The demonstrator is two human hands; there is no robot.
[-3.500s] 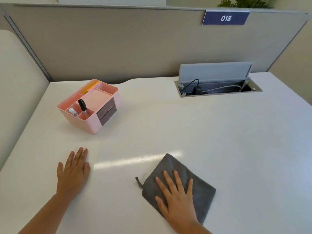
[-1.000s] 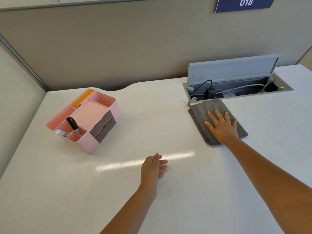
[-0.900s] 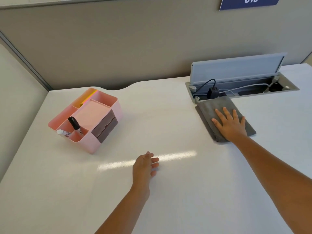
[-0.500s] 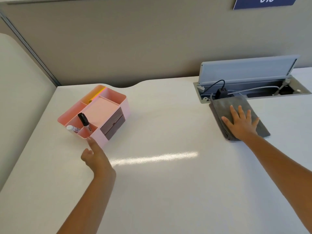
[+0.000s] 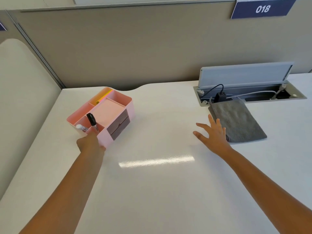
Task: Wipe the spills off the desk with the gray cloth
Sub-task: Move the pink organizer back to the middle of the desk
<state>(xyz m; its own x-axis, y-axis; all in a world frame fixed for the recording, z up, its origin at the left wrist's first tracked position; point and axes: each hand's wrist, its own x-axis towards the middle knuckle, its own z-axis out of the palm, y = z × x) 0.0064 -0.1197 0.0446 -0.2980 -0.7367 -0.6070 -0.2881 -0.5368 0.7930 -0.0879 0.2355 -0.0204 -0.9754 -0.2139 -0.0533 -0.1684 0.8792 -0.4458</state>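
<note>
The gray cloth (image 5: 236, 121) lies flat on the white desk (image 5: 160, 183), just in front of the cable box. My right hand (image 5: 213, 134) hovers at the cloth's left edge with fingers spread and holds nothing. My left hand (image 5: 90, 143) grips the near corner of the pink desk organizer (image 5: 108, 114), fingers partly hidden behind its wall. I see no spill on the desk surface.
The organizer holds a black marker (image 5: 92, 121), a white-capped pen and yellow notes. An open cable box (image 5: 249, 94) with plugs and cords sits at the back right. Beige partition walls close off the back and left. A bright light streak lies mid-desk.
My right hand has come off the cloth and moved left, leaving the cloth by the cable box. My left hand reached left and took hold of the organizer's near corner.
</note>
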